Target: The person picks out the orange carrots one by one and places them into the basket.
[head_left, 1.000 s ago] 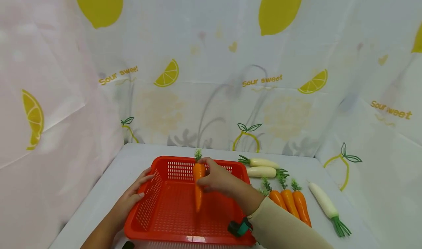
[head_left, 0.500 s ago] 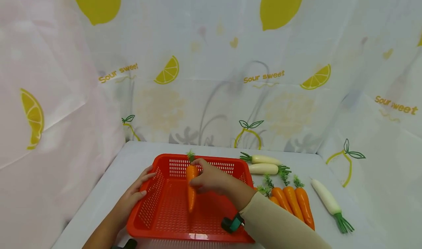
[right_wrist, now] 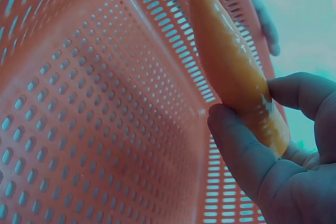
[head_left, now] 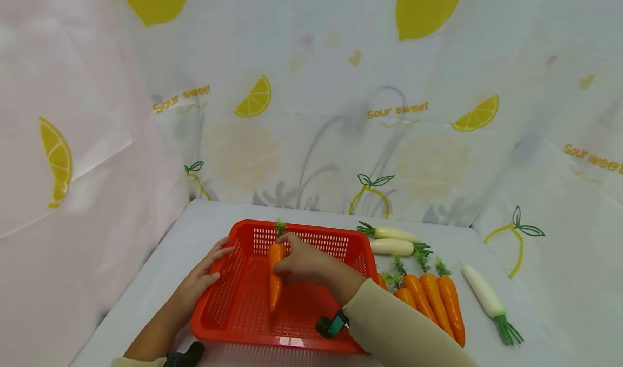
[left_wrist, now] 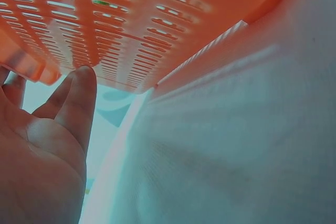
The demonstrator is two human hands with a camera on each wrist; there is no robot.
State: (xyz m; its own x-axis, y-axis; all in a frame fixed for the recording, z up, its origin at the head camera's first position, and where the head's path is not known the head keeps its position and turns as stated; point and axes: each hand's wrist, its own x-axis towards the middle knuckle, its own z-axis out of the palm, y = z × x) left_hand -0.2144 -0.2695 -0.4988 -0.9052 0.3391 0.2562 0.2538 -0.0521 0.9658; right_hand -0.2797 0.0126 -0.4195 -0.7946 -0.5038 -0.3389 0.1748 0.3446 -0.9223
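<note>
Right hand: the right hand [head_left: 304, 261] pinches a smooth orange plastic carrot with a green tuft [head_left: 275, 272] between thumb and fingers, holding it point-down over the inside of the red perforated plastic basket [head_left: 243, 307].
Left hand: the left hand [head_left: 201, 280] lies against the basket's left wall, fingers fairly straight over the rim.
Carrot: inside the basket's outline, towards its far left part; I cannot tell whether its tip touches the floor.
Head view only: three more orange carrots [head_left: 430, 299] lie side by side just right of the basket, two white radishes with green stalks [head_left: 391, 240] lie behind them, and a third white radish [head_left: 484, 299] lies further right, all on the pale grey table [head_left: 160, 269] before a lemon-print curtain [head_left: 311, 86].
Right wrist view only: the carrot's [right_wrist: 236, 85] glossy skin and the basket's floor of round holes [right_wrist: 94, 129].
Left wrist view only: the slotted wall from outside [left_wrist: 121, 30], with fingertips [left_wrist: 79, 98] close under it.
</note>
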